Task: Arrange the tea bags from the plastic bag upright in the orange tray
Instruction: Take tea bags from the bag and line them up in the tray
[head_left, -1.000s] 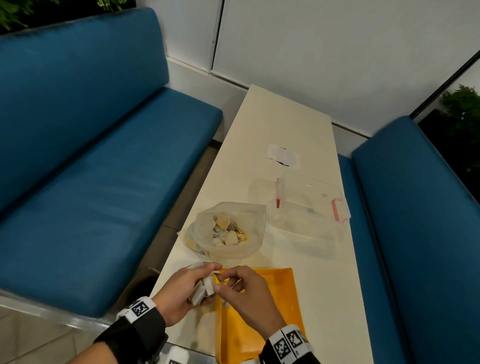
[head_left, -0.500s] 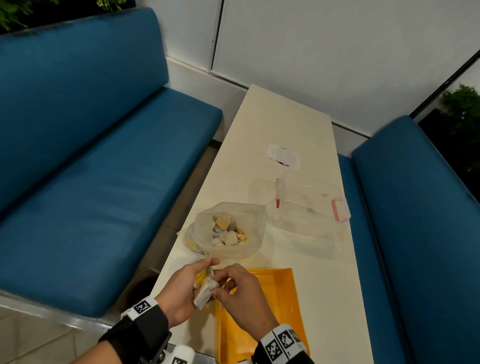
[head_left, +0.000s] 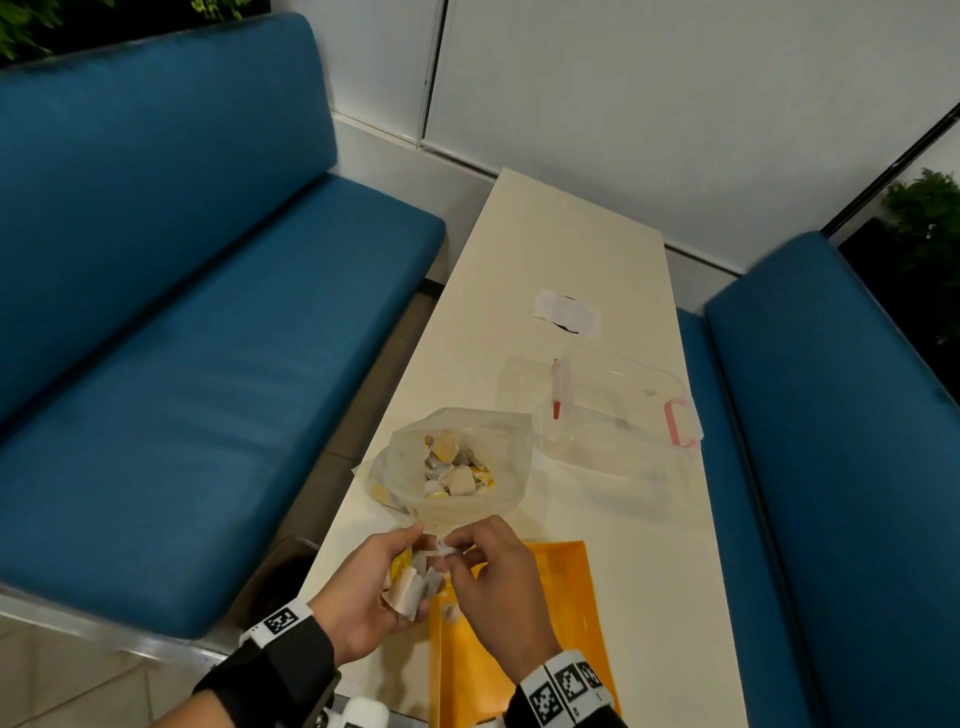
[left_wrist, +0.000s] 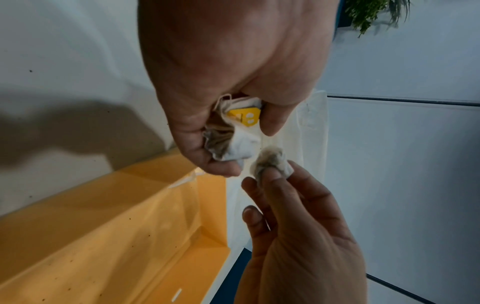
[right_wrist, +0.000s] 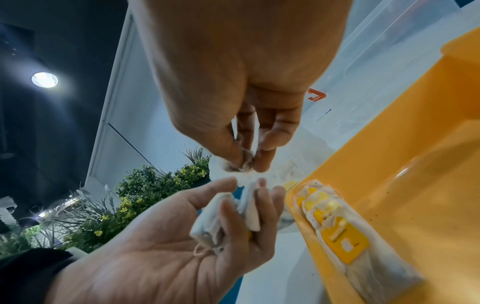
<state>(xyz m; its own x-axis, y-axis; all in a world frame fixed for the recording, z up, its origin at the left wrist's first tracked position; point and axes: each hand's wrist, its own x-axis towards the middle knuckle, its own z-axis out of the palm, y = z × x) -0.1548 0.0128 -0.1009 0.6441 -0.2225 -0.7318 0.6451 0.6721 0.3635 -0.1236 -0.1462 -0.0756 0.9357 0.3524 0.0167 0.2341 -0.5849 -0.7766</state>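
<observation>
My left hand (head_left: 402, 569) grips a bunch of crumpled tea bags (head_left: 410, 590) with yellow tags, just over the near left corner of the orange tray (head_left: 566, 623). My right hand (head_left: 460, 553) pinches one tea bag (left_wrist: 272, 162) between thumb and fingertips, close against the bunch (right_wrist: 226, 218). A few tea bags (right_wrist: 337, 232) with yellow tags stand in a row against the tray's (right_wrist: 415, 164) wall. The open plastic bag (head_left: 452, 467), with several more tea bags inside, sits just beyond my hands.
A clear lidded container with pink clips (head_left: 618, 410) sits right of the plastic bag, and a white paper slip (head_left: 566, 314) lies farther up the narrow cream table (head_left: 571, 234). Blue benches (head_left: 208, 364) flank the table on both sides.
Both hands have drifted slightly toward the plastic bag. My right fingers have moved from the bunch's side to pinching a single tea bag at its top, next to the left thumb.
</observation>
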